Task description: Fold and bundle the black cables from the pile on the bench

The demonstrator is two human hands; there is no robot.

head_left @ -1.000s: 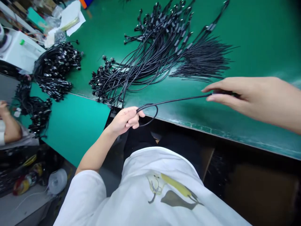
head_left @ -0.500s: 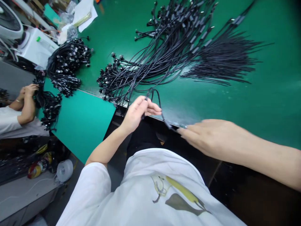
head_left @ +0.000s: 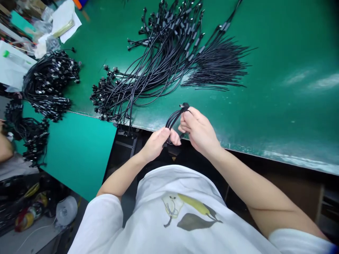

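Note:
A black cable (head_left: 172,119), looped into a small coil, is held between my two hands just over the table's front edge. My left hand (head_left: 157,141) is closed around the lower left part of the coil. At its upper right, my right hand (head_left: 199,129) pinches the cable close to a connector end with a bit of shiny metal. Beyond them lies a spread of long black cables (head_left: 159,76) with connectors. Beside that, a fan of thin black ties or strips (head_left: 222,65) rests on the table; their exact kind is unclear.
The green table (head_left: 278,116) runs across the front. Coiled cable bundles (head_left: 50,79) lie at the left, with another cable heap (head_left: 28,130) near a co-worker's arm (head_left: 4,146). Papers (head_left: 66,21) sit at the back left. A white spool (head_left: 66,210) stands lower left.
My right hand has come in from the right to beside my left hand. The cable, stretched out between them before, is now wound into a coil. The view has shifted rightward.

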